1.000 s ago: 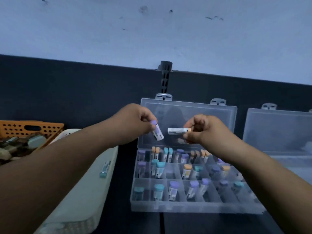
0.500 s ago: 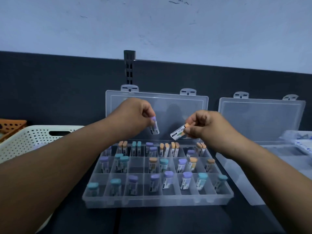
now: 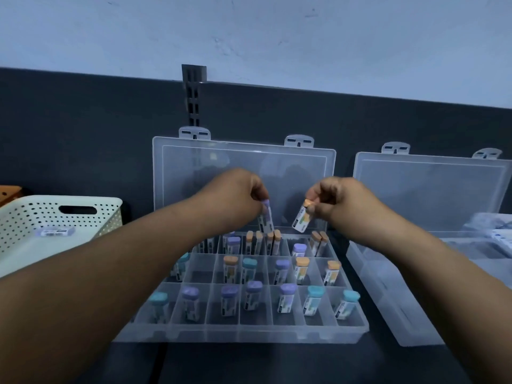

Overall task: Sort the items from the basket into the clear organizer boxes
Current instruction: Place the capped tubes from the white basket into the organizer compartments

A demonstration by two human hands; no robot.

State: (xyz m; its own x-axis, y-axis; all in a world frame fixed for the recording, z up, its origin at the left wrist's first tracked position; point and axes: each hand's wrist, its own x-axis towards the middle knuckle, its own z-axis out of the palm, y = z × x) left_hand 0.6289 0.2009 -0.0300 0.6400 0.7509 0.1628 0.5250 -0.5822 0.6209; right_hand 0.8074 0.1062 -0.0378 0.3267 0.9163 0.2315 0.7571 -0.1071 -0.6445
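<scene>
My left hand (image 3: 235, 195) pinches a purple-capped vial (image 3: 266, 220) by its top, upright, just above the back row of the clear organizer box (image 3: 249, 332). My right hand (image 3: 340, 200) pinches an orange-capped vial (image 3: 302, 219), tilted, over the back row further right. The box's compartments hold several vials with purple, orange and teal caps. Its lid (image 3: 243, 173) stands open behind my hands. A white perforated basket (image 3: 91, 206) at the left holds one labelled vial (image 3: 54, 231) lying flat.
A second clear organizer box (image 3: 388, 309) with its lid (image 3: 432, 187) up stands to the right, with blurred items at its far end. An orange basket corner (image 3: 8, 191) shows behind the white one. A dark panel and slotted rail (image 3: 193, 98) back the table.
Both hands have lowered toward the organizer's back row. The orange-capped vial has turned from lying level to hanging tilted, cap up. The view has shifted right, off the orange basket.
</scene>
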